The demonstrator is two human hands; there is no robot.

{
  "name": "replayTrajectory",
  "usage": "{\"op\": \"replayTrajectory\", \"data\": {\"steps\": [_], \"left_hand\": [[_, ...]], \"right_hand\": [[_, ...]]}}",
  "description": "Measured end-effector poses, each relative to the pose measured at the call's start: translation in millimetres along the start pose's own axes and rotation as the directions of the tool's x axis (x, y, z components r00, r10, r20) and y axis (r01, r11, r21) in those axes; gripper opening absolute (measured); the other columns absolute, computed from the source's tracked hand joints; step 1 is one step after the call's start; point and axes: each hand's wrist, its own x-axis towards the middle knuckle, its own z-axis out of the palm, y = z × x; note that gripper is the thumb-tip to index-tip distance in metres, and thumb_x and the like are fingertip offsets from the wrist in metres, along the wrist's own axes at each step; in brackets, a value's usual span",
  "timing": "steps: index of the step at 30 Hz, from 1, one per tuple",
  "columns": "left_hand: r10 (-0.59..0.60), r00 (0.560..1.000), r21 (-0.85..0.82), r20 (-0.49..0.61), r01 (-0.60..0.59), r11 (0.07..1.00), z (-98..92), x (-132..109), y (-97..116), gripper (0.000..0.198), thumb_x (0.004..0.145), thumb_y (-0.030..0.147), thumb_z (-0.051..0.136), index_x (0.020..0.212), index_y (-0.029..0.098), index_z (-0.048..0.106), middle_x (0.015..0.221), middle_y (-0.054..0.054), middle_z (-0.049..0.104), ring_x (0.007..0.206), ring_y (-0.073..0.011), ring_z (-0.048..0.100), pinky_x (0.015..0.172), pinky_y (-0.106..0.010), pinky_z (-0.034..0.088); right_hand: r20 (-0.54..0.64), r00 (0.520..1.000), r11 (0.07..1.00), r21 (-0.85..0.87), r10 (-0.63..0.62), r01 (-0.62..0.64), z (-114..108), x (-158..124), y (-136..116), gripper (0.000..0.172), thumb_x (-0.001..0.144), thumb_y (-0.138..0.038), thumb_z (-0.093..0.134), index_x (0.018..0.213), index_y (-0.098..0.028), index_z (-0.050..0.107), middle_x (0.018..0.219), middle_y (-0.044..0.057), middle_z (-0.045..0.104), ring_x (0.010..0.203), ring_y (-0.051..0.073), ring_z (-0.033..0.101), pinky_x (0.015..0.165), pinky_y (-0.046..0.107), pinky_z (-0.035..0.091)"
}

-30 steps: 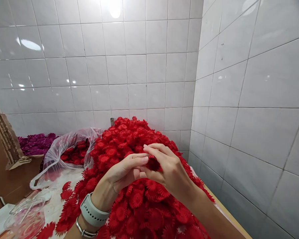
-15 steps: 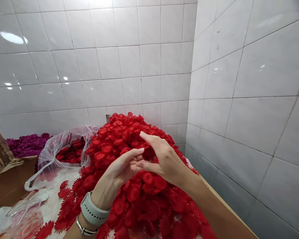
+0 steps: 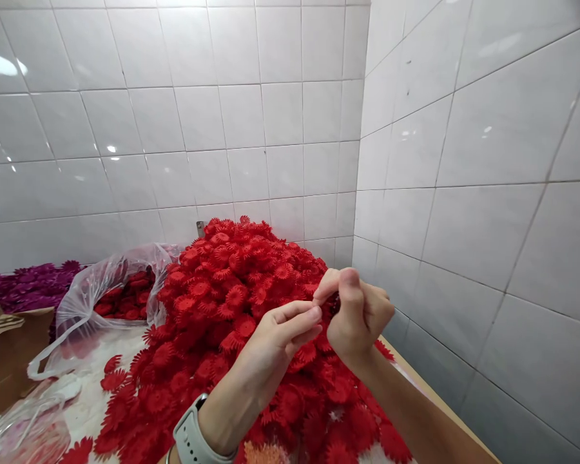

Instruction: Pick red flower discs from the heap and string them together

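My left hand, with a pale watch on its wrist, is held over the large heap of red artificial flower heads. Its thumb and fingertips are pressed together. Close by on the right, my right hand is closed, fingers curled and thumb raised. The fingertips of both hands meet or nearly meet above the heap. Whatever is pinched between them is too small or hidden to make out.
Left of the heap, a clear plastic bag holds darker red flower heads. Beyond are purple flower heads and a cardboard box. Tiled walls stand behind and right. An orange piece lies at the front edge.
Both hands have moved right. The right hand's spread fingers have curled closed, and the left hand's fingers have come together. The view has shifted slightly right.
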Motion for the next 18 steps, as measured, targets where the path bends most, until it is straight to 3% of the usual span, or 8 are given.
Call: {"op": "replayTrajectory", "data": {"steps": [4, 8, 12, 18], "left_hand": [[0.045, 0.989, 0.167, -0.140, -0.022, 0.986, -8.0, 4, 5, 0.026, 0.078, 0.040, 0.062, 0.085, 0.018, 0.074, 0.101, -0.007, 0.071, 0.108, -0.0242, 0.056, 0.094, -0.034, 0.041], [0.037, 0.971, 0.153, -0.235, -0.001, 0.988, -17.7, 9, 6, 0.030, 0.077, 0.044, 0.062, 0.082, 0.017, 0.074, 0.099, -0.008, 0.072, 0.103, -0.0253, 0.060, 0.091, -0.036, 0.043], [0.031, 0.970, 0.106, -0.243, -0.005, 0.994, -20.3, 10, 5, 0.031, 0.076, 0.046, 0.062, 0.082, 0.017, 0.073, 0.093, -0.008, 0.072, 0.096, -0.0235, 0.062, 0.088, -0.035, 0.044], [0.051, 0.960, 0.110, -0.274, -0.021, 0.994, -15.2, 9, 6, 0.025, 0.075, 0.041, 0.062, 0.076, 0.017, 0.070, 0.091, -0.006, 0.071, 0.094, -0.0225, 0.061, 0.084, -0.033, 0.044]], "right_hand": [[-0.020, 0.950, 0.896, 0.339, 0.311, -0.286, 0, 14, 1, 0.057, 0.091, -0.041, 0.044, 0.038, -0.021, 0.036, 0.033, -0.005, 0.033, 0.031, 0.007, 0.029, 0.038, 0.026, 0.023], [0.121, 0.818, 0.695, 0.467, 0.562, -0.547, 2, 20, 0, 0.059, 0.086, -0.048, 0.051, 0.038, -0.021, 0.028, 0.029, -0.007, 0.024, 0.028, 0.006, 0.020, 0.032, 0.023, 0.015], [0.217, 0.701, 0.506, 0.553, 0.679, -0.662, 6, 17, 1, 0.057, 0.085, -0.046, 0.050, 0.040, -0.020, 0.025, 0.029, -0.007, 0.025, 0.028, 0.006, 0.020, 0.031, 0.021, 0.019], [0.355, 0.550, 0.263, 0.605, 0.756, -0.752, 9, 16, 7, 0.044, 0.084, -0.033, 0.041, 0.043, -0.020, 0.032, 0.033, -0.006, 0.030, 0.032, 0.007, 0.028, 0.035, 0.020, 0.029]]}}
